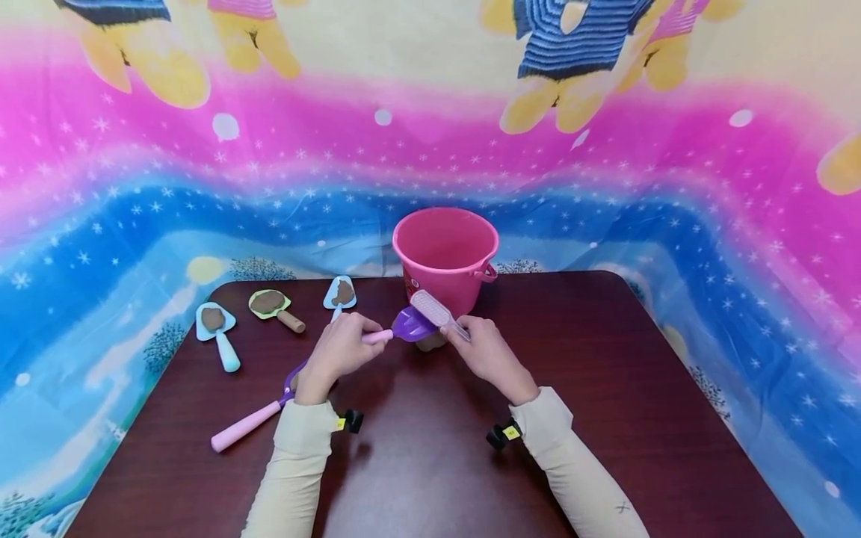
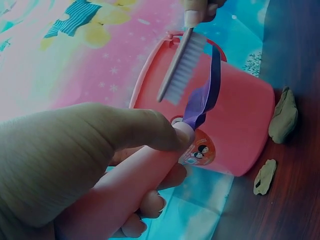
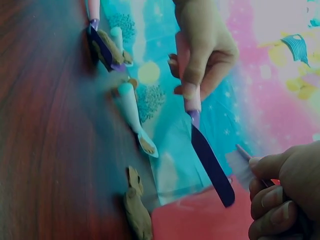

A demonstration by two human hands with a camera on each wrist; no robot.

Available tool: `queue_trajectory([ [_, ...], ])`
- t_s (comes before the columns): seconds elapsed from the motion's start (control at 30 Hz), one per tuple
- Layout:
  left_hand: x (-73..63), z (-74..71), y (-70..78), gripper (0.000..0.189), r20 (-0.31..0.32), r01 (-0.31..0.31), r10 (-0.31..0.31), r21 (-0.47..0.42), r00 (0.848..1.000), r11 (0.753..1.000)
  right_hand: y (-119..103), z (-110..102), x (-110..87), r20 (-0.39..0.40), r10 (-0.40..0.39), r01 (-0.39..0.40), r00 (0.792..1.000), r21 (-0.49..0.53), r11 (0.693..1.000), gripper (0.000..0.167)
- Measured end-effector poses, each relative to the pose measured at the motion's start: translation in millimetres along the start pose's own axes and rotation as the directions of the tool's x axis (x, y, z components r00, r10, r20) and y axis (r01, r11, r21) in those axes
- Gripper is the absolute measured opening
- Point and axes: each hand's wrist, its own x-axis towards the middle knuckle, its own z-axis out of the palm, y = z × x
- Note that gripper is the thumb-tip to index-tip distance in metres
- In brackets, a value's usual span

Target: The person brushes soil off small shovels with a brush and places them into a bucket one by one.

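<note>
My left hand (image 1: 339, 347) grips the pink handle of a toy shovel with a purple blade (image 1: 412, 325), raised over the table. My right hand (image 1: 491, 355) holds a small brush (image 1: 430, 308) by its handle. In the left wrist view the white bristles (image 2: 187, 70) face the shovel's purple blade (image 2: 202, 97); whether they touch it cannot be made out. Just behind both tools stands a pink bucket (image 1: 464, 288). Brown clay-like lumps (image 2: 283, 117) lie on the table beside the bucket's base, partly hidden by the shovel in the head view.
Toward the back left lie two light blue shovels (image 1: 227, 351) and a green one (image 1: 282, 302), each bearing a brown lump. Another pink-handled purple tool (image 1: 245, 426) rests by my left forearm. A printed cloth (image 1: 350, 164) hangs behind the dark wooden table (image 1: 605, 388).
</note>
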Motion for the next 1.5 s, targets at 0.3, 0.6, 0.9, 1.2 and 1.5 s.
queue_trajectory([
  [0.3, 0.6, 3.3, 1.3, 0.018, -0.002, -0.004, 0.004, 0.006, 1.000, 1.000, -13.7, 10.2, -6.4, 0.076, -0.031, 0.031, 0.997, 0.001, 1.000, 0.019],
  [0.6, 0.2, 2.0, 2.9, 0.020, -0.024, -0.031, 0.032, 0.012, 0.999, 0.999, -10.5, 14.3, -5.7, 0.088, -0.041, 0.043, 0.995, -0.022, 0.999, 0.019],
  [0.9, -0.3, 0.7, 2.5, 0.021, -0.028, -0.040, 0.041, 0.027, 0.999, 0.999, -3.5, 10.1, -2.3, 0.059, -0.027, 0.029, 0.998, -0.042, 0.999, 0.022],
  [1.2, -1.5, -1.5, 0.7, 0.021, -0.035, -0.034, 0.035, 0.029, 0.999, 0.999, 2.4, 6.0, 0.3, 0.032, 0.002, -0.001, 0.999, -0.034, 0.999, 0.022],
  [1.5, -1.7, -3.2, -1.1, 0.025, -0.030, -0.012, 0.013, 0.030, 0.999, 0.999, 11.8, -3.5, 3.4, -0.023, -0.019, 0.018, 1.000, -0.056, 0.998, 0.027],
])
